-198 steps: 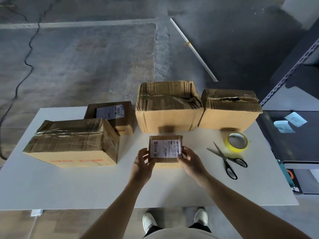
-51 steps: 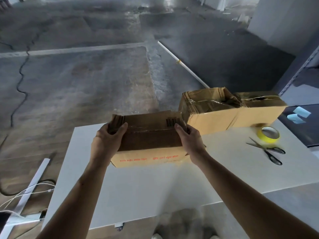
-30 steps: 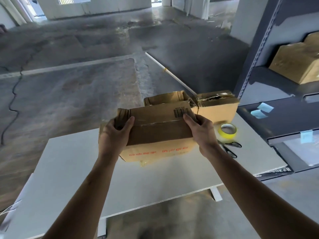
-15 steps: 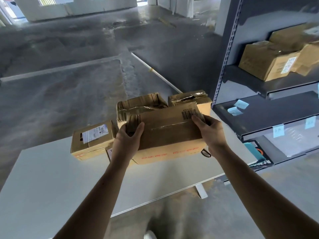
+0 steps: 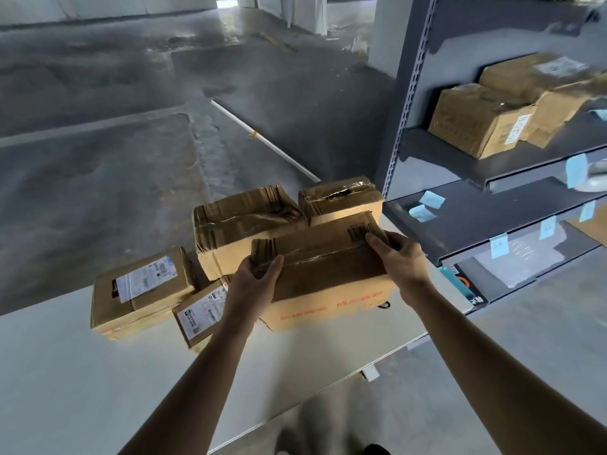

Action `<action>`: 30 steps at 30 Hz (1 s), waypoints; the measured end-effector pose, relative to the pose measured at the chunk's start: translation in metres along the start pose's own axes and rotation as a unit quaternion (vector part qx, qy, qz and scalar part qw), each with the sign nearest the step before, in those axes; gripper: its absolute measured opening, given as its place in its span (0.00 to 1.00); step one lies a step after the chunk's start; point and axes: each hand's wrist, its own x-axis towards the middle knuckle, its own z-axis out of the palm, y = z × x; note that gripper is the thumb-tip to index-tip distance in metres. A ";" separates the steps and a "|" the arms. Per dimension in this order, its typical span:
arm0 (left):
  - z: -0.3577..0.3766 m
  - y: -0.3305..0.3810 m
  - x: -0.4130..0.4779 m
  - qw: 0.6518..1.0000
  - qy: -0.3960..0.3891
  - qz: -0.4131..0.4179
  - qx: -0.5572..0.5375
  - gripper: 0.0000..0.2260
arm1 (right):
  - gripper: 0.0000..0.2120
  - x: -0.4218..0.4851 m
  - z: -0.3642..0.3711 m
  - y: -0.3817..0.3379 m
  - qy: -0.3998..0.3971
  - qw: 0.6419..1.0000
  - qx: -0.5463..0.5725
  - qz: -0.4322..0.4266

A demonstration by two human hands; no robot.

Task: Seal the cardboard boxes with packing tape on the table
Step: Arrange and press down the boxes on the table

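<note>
I hold a long cardboard box with red print on its front, lifted over the right end of the white table. My left hand grips its left end and my right hand grips its right end beside a barcode. Behind it stand a large taped box and another box. Left of my left hand lie a labelled box and a small labelled box. The held box hides the tape roll; only a black scissor loop shows under it.
A grey metal shelf rack stands right of the table, with several cardboard boxes on an upper shelf and blue paper tags along the shelf edges. A white strip lies on the concrete floor beyond the table.
I picked the long box up from the left of the table and carried it to the right, toward the shelf rack. My view turned right and the rack came further into sight.
</note>
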 end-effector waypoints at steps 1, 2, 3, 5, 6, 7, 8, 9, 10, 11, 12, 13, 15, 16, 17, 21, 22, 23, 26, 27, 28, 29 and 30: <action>0.002 -0.002 0.002 1.000 -0.007 -0.002 -0.001 0.24 | 0.18 0.003 0.000 0.004 0.001 1.000 -0.006 0.005; 0.004 -0.004 0.003 1.000 -0.012 -0.004 -0.001 0.23 | 0.19 0.006 0.001 0.008 0.001 1.000 -0.012 0.010; 0.006 -0.006 0.005 1.000 -0.015 -0.005 0.001 0.23 | 0.20 0.009 0.002 0.013 -0.003 1.000 -0.017 0.014; 0.009 -0.011 0.008 1.000 -0.012 -0.021 0.011 0.24 | 0.18 0.013 0.005 0.021 -0.015 0.999 -0.028 0.020; 0.010 -0.013 0.009 0.999 -0.010 -0.032 0.014 0.25 | 0.17 0.015 0.006 0.024 -0.021 0.999 -0.031 0.023; 0.011 -0.015 0.010 0.999 -0.007 -0.038 0.014 0.25 | 0.15 0.018 0.007 0.027 -0.025 0.999 -0.035 0.023; 0.012 -0.017 0.011 0.999 -0.005 -0.043 0.017 0.25 | 0.13 0.019 0.009 0.029 -0.029 0.998 -0.043 0.025; 0.013 -0.018 0.012 0.999 -0.001 -0.048 0.022 0.25 | 0.12 0.021 0.011 0.030 -0.032 0.998 -0.052 0.027; 0.014 -0.019 0.012 0.998 0.004 -0.053 0.026 0.25 | 0.12 0.024 0.012 0.031 -0.036 0.997 -0.059 0.029; 0.014 -0.021 0.012 0.998 0.007 -0.055 0.028 0.25 | 0.12 0.025 0.014 0.032 -0.039 0.997 -0.064 0.028; 0.015 -0.023 0.012 0.998 0.011 -0.061 0.029 0.25 | 0.11 0.027 0.015 0.034 -0.048 0.996 -0.070 0.027; 0.016 -0.024 0.012 0.997 0.015 -0.066 0.028 0.25 | 0.11 0.028 0.017 0.036 -0.058 0.995 -0.076 0.024; 0.016 -0.029 0.012 0.997 0.019 -0.071 0.027 0.25 | 0.11 0.031 0.023 0.040 -0.075 0.993 -0.092 0.014; 0.014 -0.032 0.012 0.997 0.021 -0.074 0.031 0.25 | 0.12 0.031 0.026 0.042 -0.084 0.991 -0.099 0.012; 0.012 -0.034 0.012 0.996 0.025 -0.075 0.034 0.24 | 0.13 0.032 0.030 0.044 -0.092 0.991 -0.100 0.013; 0.003 -0.042 0.009 0.995 0.049 -0.081 0.037 0.21 | 0.12 0.034 0.047 0.045 -0.103 0.989 -0.109 0.012; 0.000 -0.044 0.008 0.994 0.052 -0.085 0.036 0.21 | 0.11 0.034 0.051 0.044 -0.108 0.988 -0.107 0.011; -0.003 -0.046 0.006 0.994 0.054 -0.087 0.035 0.20 | 0.12 0.034 0.055 0.044 -0.112 0.988 -0.104 0.010; -0.012 -0.053 0.005 0.993 0.067 -0.095 0.026 0.22 | 0.13 0.035 0.067 0.044 -0.121 0.987 -0.106 0.004; -0.014 -0.055 0.006 0.992 0.071 -0.096 0.027 0.22 | 0.13 0.036 0.070 0.045 -0.124 0.986 -0.109 0.000; -0.017 -0.057 0.006 0.992 0.073 -0.099 0.028 0.22 | 0.13 0.036 0.074 0.044 -0.127 0.986 -0.110 -0.002; -0.019 -0.059 0.006 0.992 0.075 -0.100 0.028 0.22 | 0.13 0.036 0.078 0.043 -0.131 0.985 -0.110 -0.003; -0.022 -0.061 0.006 0.992 0.076 -0.100 0.028 0.21 | 0.13 0.036 0.081 0.043 -0.134 0.985 -0.109 -0.003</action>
